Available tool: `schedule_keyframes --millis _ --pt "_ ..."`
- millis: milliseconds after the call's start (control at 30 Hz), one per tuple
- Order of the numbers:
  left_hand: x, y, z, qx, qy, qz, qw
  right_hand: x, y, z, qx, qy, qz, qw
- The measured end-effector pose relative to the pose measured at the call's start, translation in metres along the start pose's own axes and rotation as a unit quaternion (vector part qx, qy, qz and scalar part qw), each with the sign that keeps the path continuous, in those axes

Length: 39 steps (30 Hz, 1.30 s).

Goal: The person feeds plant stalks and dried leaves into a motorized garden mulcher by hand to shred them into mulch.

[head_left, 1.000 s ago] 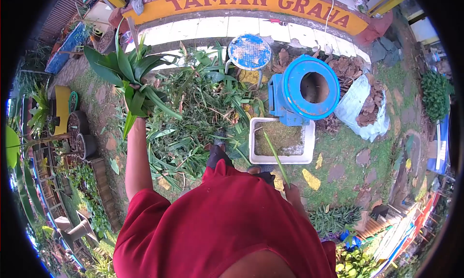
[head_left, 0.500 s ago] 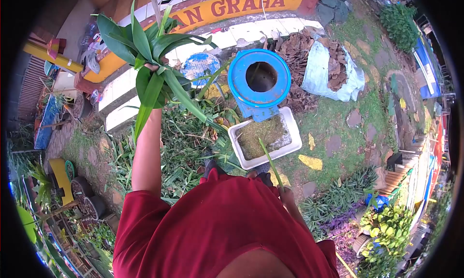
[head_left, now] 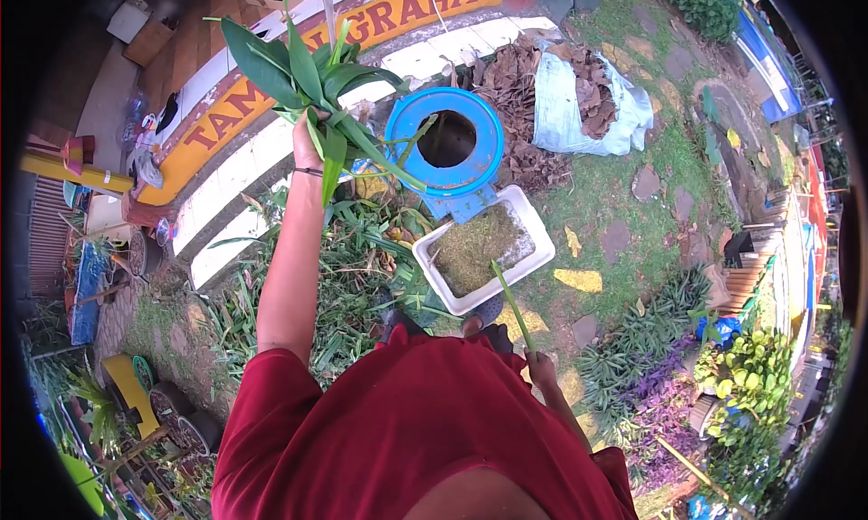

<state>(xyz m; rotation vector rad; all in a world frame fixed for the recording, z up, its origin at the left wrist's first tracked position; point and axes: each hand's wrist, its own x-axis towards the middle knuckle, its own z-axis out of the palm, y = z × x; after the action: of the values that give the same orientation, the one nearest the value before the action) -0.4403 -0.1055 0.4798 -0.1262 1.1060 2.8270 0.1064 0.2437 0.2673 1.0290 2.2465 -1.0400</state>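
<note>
My left hand (head_left: pixel 309 133) is closed round the base of a bundle of broad green leaves (head_left: pixel 298 72), held out at the upper left. Stems from the bundle reach over the rim of a blue machine (head_left: pixel 398 122) with a round dark opening on top. Low on the right, my right hand (head_left: pixel 541 368) is wrapped round a long green stalk (head_left: pixel 511 301), whose tip points up towards the white tray (head_left: pixel 533 269). Chopped green matter (head_left: pixel 475 253) lies in that tray, below the machine's chute (head_left: pixel 470 205).
A pale blue sack (head_left: pixel 562 113) with dry brown leaves (head_left: pixel 506 86) lies right of the machine. Cut leaves (head_left: pixel 353 271) cover the ground at left. White-tiled steps (head_left: pixel 244 167) and a yellow lettered wall (head_left: pixel 217 127) curve behind. Plants (head_left: pixel 633 348) grow at right.
My left hand and the leaf bundle have moved nearer the blue machine, with stems now across its opening. The whole view has shifted. My right hand still holds the stalk.
</note>
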Motion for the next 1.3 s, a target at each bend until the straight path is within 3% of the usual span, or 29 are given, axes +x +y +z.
schedule_keyframes --millis 67,200,400,467,600,633,667,733,800,900,933,1000,1033,1067,1133,1167,1200,1267,1300 --pt "0.007 -0.017 0.010 -0.010 0.015 -0.083 0.996 0.001 0.008 0.007 0.003 -0.001 -0.004 1.000" --pt "0.046 -0.078 0.010 0.019 0.055 -0.129 0.990 -0.004 0.018 0.018 0.004 -0.019 0.021 1.000" --pt "0.145 -0.192 -0.035 -0.040 0.152 -0.064 0.986 -0.021 0.034 0.026 0.048 -0.002 0.032 0.998" --pt "0.127 -0.199 0.001 0.016 0.219 -0.079 0.972 -0.028 0.037 0.025 0.036 0.012 0.066 0.997" --pt "0.137 -0.252 -0.004 -0.012 0.204 -0.099 0.974 -0.042 0.055 0.023 0.037 0.012 0.087 0.995" --pt "0.141 -0.259 -0.008 0.044 0.260 -0.089 0.960 -0.046 0.062 0.025 0.055 0.017 0.087 0.995" --pt "0.142 -0.266 -0.014 0.042 0.261 -0.090 0.960 -0.046 0.068 0.026 0.073 0.023 0.085 0.993" --pt "0.141 -0.277 -0.026 0.139 0.240 0.027 0.960 -0.052 0.065 0.020 0.078 0.012 0.101 0.992" --pt "0.133 -0.279 -0.032 0.181 0.226 0.058 0.955 -0.055 0.064 0.016 0.080 0.004 0.130 0.988" --pt "0.120 -0.272 -0.043 0.389 0.043 0.086 0.916 -0.047 0.065 0.013 0.055 0.000 0.127 0.990" --pt "0.117 -0.275 -0.048 0.389 0.044 0.084 0.916 -0.049 0.064 0.011 0.046 0.004 0.119 0.992" --pt "0.109 -0.277 -0.057 0.541 -0.075 0.144 0.825 -0.044 0.061 0.007 0.051 0.009 0.108 0.993" --pt "0.104 -0.275 -0.060 0.596 -0.098 0.099 0.791 -0.041 0.057 0.005 0.059 0.017 0.094 0.994" --pt "0.101 -0.272 -0.063 0.597 -0.097 0.096 0.791 -0.037 0.052 0.001 0.058 0.015 0.096 0.994" --pt "0.097 -0.266 -0.071 0.746 -0.241 0.098 0.612 -0.033 0.038 -0.009 0.084 0.024 0.092 0.992" --pt "0.098 -0.264 -0.072 0.783 -0.262 0.081 0.559 -0.028 0.042 -0.007 0.098 0.032 0.063 0.993" --pt "0.099 -0.258 -0.064 0.782 -0.259 0.083 0.561 -0.023 0.038 -0.011 0.095 0.034 0.060 0.993" --pt "0.099 -0.254 -0.048 0.835 -0.276 0.032 0.476 -0.017 0.022 -0.017 0.098 0.050 0.034 0.993" --pt "0.103 -0.256 -0.040 0.857 -0.267 -0.048 0.438 -0.016 0.014 -0.018 0.098 0.075 -0.015 0.992"
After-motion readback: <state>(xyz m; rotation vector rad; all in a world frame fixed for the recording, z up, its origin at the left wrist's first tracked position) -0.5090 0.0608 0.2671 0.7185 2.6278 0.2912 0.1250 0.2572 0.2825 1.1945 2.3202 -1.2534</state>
